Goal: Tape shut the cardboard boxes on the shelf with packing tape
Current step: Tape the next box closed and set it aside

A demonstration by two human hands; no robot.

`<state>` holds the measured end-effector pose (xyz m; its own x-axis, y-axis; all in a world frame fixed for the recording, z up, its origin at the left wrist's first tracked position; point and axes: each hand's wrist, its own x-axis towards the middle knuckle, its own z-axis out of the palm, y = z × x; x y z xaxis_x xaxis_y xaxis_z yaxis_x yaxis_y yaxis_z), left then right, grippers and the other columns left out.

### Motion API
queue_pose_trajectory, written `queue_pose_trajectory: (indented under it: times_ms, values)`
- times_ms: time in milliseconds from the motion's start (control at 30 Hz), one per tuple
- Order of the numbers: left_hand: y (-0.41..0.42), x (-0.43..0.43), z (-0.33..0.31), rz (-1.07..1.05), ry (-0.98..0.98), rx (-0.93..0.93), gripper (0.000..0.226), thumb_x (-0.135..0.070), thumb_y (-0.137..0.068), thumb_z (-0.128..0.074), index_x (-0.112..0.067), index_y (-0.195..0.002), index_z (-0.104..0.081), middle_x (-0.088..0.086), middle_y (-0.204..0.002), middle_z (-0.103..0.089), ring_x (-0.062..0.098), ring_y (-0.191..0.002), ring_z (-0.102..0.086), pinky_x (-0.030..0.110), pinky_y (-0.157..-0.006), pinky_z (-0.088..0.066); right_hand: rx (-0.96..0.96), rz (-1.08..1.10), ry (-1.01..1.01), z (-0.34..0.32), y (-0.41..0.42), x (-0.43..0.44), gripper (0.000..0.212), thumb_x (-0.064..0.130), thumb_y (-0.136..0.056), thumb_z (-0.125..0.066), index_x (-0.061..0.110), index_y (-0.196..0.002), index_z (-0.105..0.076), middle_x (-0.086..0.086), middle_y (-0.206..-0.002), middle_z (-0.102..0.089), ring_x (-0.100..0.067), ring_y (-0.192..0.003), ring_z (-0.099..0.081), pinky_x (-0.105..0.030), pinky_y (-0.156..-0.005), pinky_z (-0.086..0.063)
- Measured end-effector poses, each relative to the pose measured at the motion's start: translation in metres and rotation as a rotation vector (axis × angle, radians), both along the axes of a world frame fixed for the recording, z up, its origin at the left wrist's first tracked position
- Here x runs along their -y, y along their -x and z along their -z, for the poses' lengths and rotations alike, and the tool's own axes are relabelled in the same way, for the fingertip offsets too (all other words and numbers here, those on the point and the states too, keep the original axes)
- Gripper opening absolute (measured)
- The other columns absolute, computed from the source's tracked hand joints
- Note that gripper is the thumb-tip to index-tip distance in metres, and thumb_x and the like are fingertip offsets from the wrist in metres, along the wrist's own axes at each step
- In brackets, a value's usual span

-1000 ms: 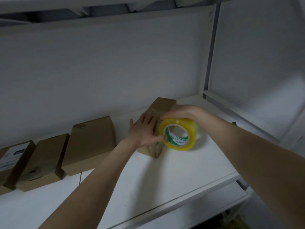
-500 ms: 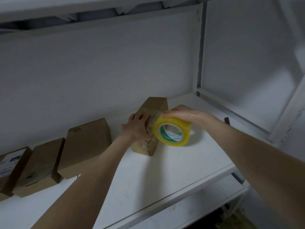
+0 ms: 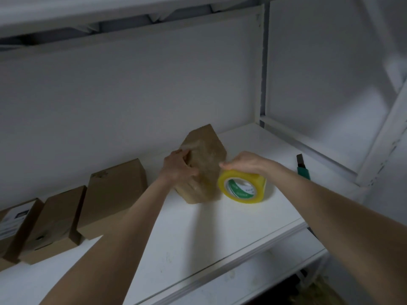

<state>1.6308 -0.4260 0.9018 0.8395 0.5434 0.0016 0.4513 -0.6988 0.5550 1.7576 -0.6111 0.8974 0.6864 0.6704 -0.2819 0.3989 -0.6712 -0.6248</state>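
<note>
A small cardboard box (image 3: pixel 206 159) wrapped in glossy tape stands on the white shelf (image 3: pixel 220 234), tilted with one corner toward me. My left hand (image 3: pixel 179 166) grips its left side, fingers curled round the edge. My right hand (image 3: pixel 244 161) holds a yellow roll of packing tape (image 3: pixel 242 187) from above. The roll stands on its edge on the shelf, just right of the box. Whether a strip runs from the roll to the box is too blurred to tell.
Three more cardboard boxes stand in a row at the left: one (image 3: pixel 114 194), another (image 3: pixel 55 221) and a labelled one (image 3: pixel 15 223). A green-handled cutter (image 3: pixel 302 167) lies at the right by the shelf post (image 3: pixel 264 69). A lower shelf (image 3: pixel 253 280) shows below.
The roll has come down from the box's top to the shelf beside its right face. My left hand has slid from flat on the box to gripping its left side. The box has turned.
</note>
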Motion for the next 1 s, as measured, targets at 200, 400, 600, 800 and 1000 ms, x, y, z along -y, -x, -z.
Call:
queue_pose_trajectory:
  times_ms: [200,400,600,800,1000]
  values:
    - [0.017,0.008,0.003,-0.163,0.625,0.421,0.061,-0.006,-0.078,-0.072,-0.018,-0.135,-0.053,0.002,-0.119,-0.062,0.015,-0.091,-0.063,0.023,-0.074,-0.051,-0.095,0.033,-0.251,-0.047,-0.018,0.005,0.047,0.054,-0.080,-0.070,0.020,-0.113,-0.067,-0.003,-0.110,-0.068,-0.019,-0.094,-0.065,-0.030,-0.082,-0.053]
    - [0.021,0.011,0.020,-0.189,0.733,0.475,0.057,-0.003,-0.081,-0.068,-0.017,-0.134,-0.053,0.000,-0.109,-0.064,0.009,-0.086,-0.063,0.018,-0.063,-0.051,0.006,0.003,-0.155,-0.049,-0.013,0.000,0.052,0.059,-0.079,-0.068,0.023,-0.116,-0.066,-0.001,-0.110,-0.067,-0.019,-0.097,-0.064,-0.031,-0.086,-0.052]
    - [0.020,0.005,0.020,-0.191,0.734,0.464,0.053,-0.002,-0.081,-0.066,-0.017,-0.131,-0.056,0.001,-0.108,-0.066,0.008,-0.084,-0.063,0.019,-0.067,-0.051,0.188,-0.002,0.185,-0.052,-0.019,0.008,0.057,0.069,-0.075,-0.066,0.013,-0.088,-0.065,-0.003,-0.096,-0.066,-0.017,-0.083,-0.063,-0.027,-0.070,-0.048]
    - [0.022,-0.005,0.030,-0.206,0.791,0.456,0.051,-0.003,-0.082,-0.064,-0.018,-0.130,-0.057,0.003,-0.113,-0.067,0.016,-0.094,-0.065,0.030,-0.083,-0.052,0.127,0.037,0.228,-0.021,-0.008,0.005,0.077,0.069,-0.087,-0.050,0.005,-0.129,-0.056,-0.012,-0.134,-0.057,-0.029,-0.116,-0.057,-0.030,-0.090,-0.045]
    - [0.029,-0.012,0.042,-0.207,0.901,0.476,0.048,-0.004,-0.085,-0.060,-0.019,-0.131,-0.058,0.006,-0.115,-0.068,0.020,-0.095,-0.066,0.033,-0.083,-0.053,0.175,0.013,0.321,-0.010,-0.002,-0.015,0.081,0.070,-0.085,-0.051,0.007,-0.137,-0.049,-0.011,-0.138,-0.053,-0.029,-0.120,-0.054,-0.032,-0.090,-0.044]
